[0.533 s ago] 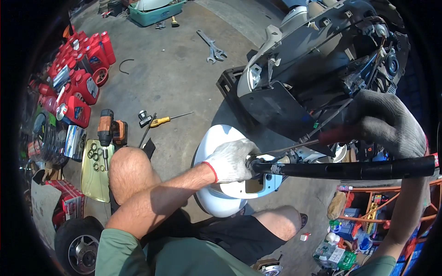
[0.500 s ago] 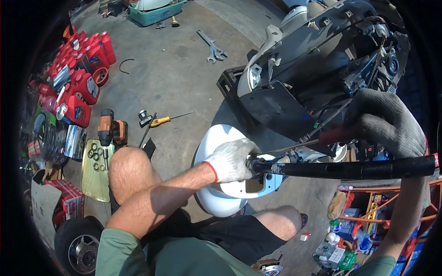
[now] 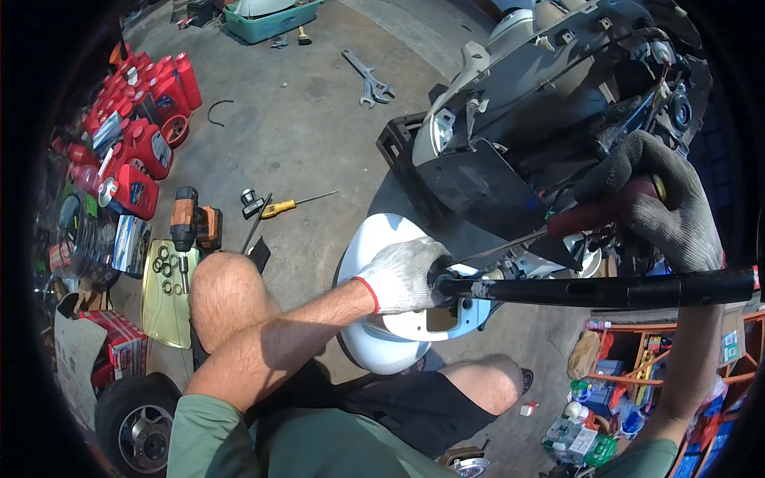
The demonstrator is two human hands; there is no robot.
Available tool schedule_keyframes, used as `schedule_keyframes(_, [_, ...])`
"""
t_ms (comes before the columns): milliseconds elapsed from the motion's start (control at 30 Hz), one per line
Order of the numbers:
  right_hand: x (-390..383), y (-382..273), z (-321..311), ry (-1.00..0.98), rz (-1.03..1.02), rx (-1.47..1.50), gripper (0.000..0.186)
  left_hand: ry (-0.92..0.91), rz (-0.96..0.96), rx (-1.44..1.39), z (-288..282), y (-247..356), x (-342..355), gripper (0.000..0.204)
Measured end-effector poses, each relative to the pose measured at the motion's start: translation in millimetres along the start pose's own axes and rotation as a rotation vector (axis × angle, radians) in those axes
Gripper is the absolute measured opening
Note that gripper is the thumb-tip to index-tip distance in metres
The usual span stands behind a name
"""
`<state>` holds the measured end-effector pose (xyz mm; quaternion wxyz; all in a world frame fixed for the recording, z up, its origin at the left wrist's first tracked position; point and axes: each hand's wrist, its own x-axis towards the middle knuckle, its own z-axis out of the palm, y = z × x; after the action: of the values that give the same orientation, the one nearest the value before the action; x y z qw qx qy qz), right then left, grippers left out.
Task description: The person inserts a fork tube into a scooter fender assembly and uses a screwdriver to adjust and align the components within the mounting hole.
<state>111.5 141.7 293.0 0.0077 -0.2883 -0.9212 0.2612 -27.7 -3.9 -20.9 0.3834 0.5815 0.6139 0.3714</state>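
fingers (image 3: 632, 151) of the right hand (image 3: 681, 215) hold a red-handled screwdriver (image 3: 586, 217); the left hand (image 3: 405, 275) wraps one end of a black tube (image 3: 582, 293).

"What sort of place is this?"

"A vehicle repair workshop, by the look of it."

"What tells you?"

"The bare concrete floor (image 3: 295, 151), for one, with wrenches (image 3: 360, 68), a power drill (image 3: 185, 219) and a yellow-handled screwdriver (image 3: 277, 209) lying on it."

"And the vehicle side?"

"A stripped vehicle body (image 3: 526, 103) with exposed wiring, a white rounded shell (image 3: 386, 356) near it, a tyred wheel (image 3: 143, 440), clustered red bottles (image 3: 131, 191) and a cluttered orange rack (image 3: 637, 381)."
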Motion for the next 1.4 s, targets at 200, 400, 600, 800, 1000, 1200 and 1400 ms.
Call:
schedule_keyframes(200, [1.9,19.1,3.6,-0.028,-0.098,0.208,0.069,-0.004,0.001,0.008,-0.5,2.5,3.9,0.054])
schedule_keyframes(400, [-23.4,58.4,-2.9,0.293,-0.295,0.254,0.049,0.049,0.019,0.006,4.5,-6.5,-1.8,0.057])
schedule_keyframes(600, [-71.9,70.5,-4.5,0.343,-0.212,0.051,0.037,0.042,0.005,-0.006,0.6,-3.9,-0.8,0.060])
schedule_keyframes(800, [-113.2,78.6,15.6,0.456,-0.046,0.149,0.049,0.003,-0.041,0.004,-2.2,-1.3,-3.4,0.061])
schedule_keyframes(1000, [-148.0,103.2,16.3,0.532,0.072,0.186,0.072,0.038,-0.009,0.045,-2.3,2.2,-3.6,0.056])
schedule_keyframes(1200, [-146.4,95.0,20.9,0.555,0.062,0.161,0.076,0.021,-0.021,0.045,-3.5,3.4,-2.8,0.057])
schedule_keyframes(1400, [-146.7,87.4,21.5,0.489,0.071,0.199,0.076,0.010,-0.032,0.057,-5.3,3.8,-3.5,0.057])
